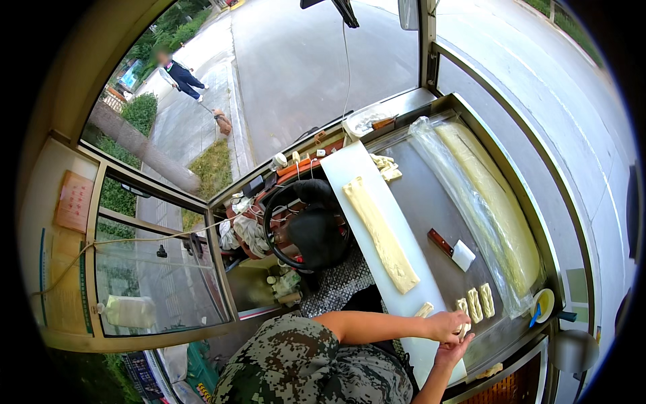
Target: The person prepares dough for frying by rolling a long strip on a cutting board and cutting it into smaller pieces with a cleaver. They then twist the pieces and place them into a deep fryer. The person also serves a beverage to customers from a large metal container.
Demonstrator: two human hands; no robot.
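Observation:
Pinched between the fingers of my left hand (450, 325) is a small twisted dough strip (463, 329). My right hand (452, 351), palm up just below, grips the lower end of the same strip. Beyond the hands, folded dough twists (475, 305) lie in a row on the metal worktop (421, 202); another dough piece (425, 309) is on the white cutting board (353, 166), left of my hands. A long flat dough strip (381, 237) stretches along that board. A cleaver (451, 250) with a wooden handle rests on the metal top.
Plastic film (462, 202) partly covers a large dough slab (489, 202) at the worktop's far side. A yellow-lined cup (542, 305) stands near the corner. Left of the board is a steering wheel (270, 227). Outside the windscreen, a person (180, 78) walks a dog (222, 122).

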